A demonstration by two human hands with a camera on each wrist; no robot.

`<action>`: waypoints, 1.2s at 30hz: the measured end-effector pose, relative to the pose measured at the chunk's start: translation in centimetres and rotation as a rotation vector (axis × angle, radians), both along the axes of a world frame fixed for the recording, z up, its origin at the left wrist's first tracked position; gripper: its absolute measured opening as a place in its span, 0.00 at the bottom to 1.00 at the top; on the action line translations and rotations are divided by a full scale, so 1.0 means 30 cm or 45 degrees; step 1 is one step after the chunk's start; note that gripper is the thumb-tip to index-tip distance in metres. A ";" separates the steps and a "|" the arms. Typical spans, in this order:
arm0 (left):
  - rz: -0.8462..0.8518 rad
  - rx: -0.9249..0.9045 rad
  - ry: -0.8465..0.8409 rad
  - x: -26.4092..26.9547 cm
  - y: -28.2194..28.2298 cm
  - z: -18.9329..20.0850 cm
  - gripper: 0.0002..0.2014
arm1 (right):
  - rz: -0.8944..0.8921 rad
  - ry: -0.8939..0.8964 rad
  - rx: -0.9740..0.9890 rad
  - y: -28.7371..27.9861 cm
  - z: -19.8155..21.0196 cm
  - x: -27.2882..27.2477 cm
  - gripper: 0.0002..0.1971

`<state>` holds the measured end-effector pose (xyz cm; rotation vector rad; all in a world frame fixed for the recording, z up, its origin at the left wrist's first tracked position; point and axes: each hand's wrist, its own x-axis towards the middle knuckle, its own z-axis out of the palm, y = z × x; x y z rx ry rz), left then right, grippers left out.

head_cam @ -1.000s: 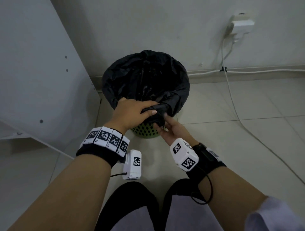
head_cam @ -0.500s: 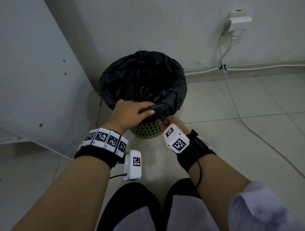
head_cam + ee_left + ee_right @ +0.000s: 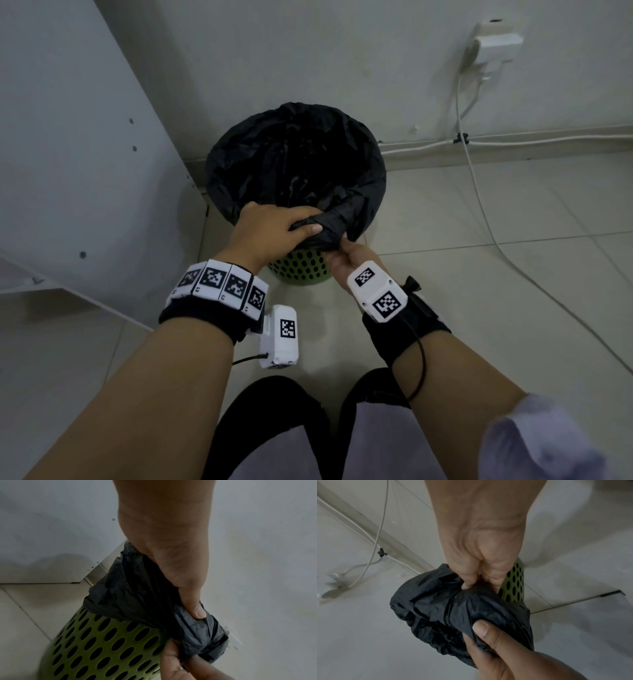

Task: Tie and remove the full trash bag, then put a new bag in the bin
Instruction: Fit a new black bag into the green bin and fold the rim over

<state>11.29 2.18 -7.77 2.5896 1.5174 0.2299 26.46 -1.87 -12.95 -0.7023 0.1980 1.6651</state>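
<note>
Both hands bunch the black liner at the bin's near rim.

The green perforated bin [image 3: 301, 270] stands on the tile floor [image 3: 479, 274] by the wall; the trash bag [image 3: 294, 164] is draped over its rim. Thin, soft and slippery, it likely tears if yanked, so take gathered folds. The left hand [image 3: 274, 229] clutches the bunch from above; the right hand [image 3: 346, 257] pinches it from below.
</note>
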 end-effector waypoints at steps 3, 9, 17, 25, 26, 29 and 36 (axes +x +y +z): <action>-0.002 -0.010 -0.001 -0.003 -0.002 0.001 0.18 | 0.209 -0.210 0.179 0.018 -0.018 -0.006 0.26; 0.007 -0.020 0.008 0.002 0.002 0.001 0.19 | 0.128 -0.374 -0.073 0.025 0.015 0.022 0.13; 0.013 -0.015 0.025 0.005 0.004 -0.004 0.20 | 0.125 -0.330 0.411 0.008 -0.030 0.018 0.09; -0.007 -0.047 0.032 0.000 0.010 0.009 0.21 | 0.053 -0.255 0.373 0.003 -0.043 0.000 0.13; -0.016 -0.041 0.033 0.000 0.011 0.007 0.21 | 0.061 -0.250 0.334 0.003 -0.037 0.002 0.12; -0.030 -0.029 0.028 -0.004 0.017 -0.001 0.21 | 0.082 -0.240 0.184 0.008 -0.002 0.008 0.10; -0.050 0.041 0.050 -0.006 0.020 -0.018 0.20 | 0.072 -0.182 0.135 0.005 0.086 0.045 0.03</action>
